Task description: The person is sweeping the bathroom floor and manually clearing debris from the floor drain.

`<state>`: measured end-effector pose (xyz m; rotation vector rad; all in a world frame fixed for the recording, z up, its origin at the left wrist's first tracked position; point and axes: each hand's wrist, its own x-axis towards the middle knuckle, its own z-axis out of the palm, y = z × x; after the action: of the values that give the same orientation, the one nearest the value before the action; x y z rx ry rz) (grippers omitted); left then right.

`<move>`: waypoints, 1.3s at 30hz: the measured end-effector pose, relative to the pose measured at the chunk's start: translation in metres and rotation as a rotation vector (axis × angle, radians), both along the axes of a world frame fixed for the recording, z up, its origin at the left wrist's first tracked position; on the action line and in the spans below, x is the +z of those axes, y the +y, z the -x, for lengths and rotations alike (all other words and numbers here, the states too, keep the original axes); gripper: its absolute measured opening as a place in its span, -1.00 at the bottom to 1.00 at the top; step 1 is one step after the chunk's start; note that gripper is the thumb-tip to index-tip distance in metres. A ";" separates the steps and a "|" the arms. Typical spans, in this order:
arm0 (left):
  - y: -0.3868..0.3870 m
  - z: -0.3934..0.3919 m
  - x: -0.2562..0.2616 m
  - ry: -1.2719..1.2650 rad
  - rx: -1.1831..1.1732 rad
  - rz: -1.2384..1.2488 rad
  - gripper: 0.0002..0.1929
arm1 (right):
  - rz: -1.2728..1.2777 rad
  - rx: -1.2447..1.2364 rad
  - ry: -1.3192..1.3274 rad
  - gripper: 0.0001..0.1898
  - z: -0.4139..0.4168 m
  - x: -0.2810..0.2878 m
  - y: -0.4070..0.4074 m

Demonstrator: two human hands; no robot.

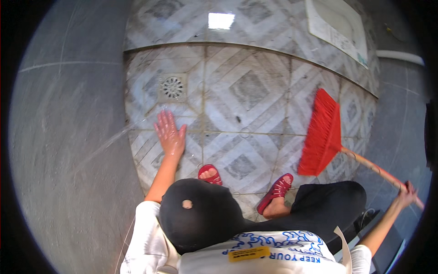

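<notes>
My left hand (170, 135) is spread palm down over the patterned tile floor, its skin wet and shiny. Its fingertips point at a round floor drain grate (172, 87) set in a square plate just beyond them. Whether the palm touches the tiles cannot be told. At the far right, my right hand (407, 196) is closed around the orange handle of a broom (374, 166). The broom's red bristle head (320, 133) rests on the floor, tilted, with its bristles towards the left.
A raised tiled step (253, 48) crosses the floor ahead, with a white squat toilet pan (338, 29) set in it. Grey walls (68, 137) stand close on both sides. My feet wear red sandals (279, 188). A small dark speck (238, 119) lies on the tiles.
</notes>
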<state>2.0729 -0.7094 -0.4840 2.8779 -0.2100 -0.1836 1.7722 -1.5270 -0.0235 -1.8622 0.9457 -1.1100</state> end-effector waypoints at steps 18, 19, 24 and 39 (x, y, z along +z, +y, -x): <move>0.020 -0.025 0.002 0.059 0.055 -0.048 -0.35 | -0.668 0.005 -0.345 -0.70 -0.241 -0.171 0.181; 0.019 -0.032 0.007 0.038 0.072 -0.030 -0.33 | -0.634 -0.012 -0.344 -0.72 -0.229 -0.159 0.176; -0.012 -0.042 -0.001 0.008 0.178 -0.036 -0.24 | -0.501 -0.188 -0.395 -0.72 -0.208 -0.136 0.154; -0.015 -0.009 0.019 -0.013 -0.199 0.164 -0.37 | -0.663 0.080 -0.357 -0.65 -0.280 -0.146 0.173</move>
<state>2.0815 -0.7246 -0.4652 2.6938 -0.4915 -0.1754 2.0521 -1.3538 -0.1697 -1.1126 0.8796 -0.8936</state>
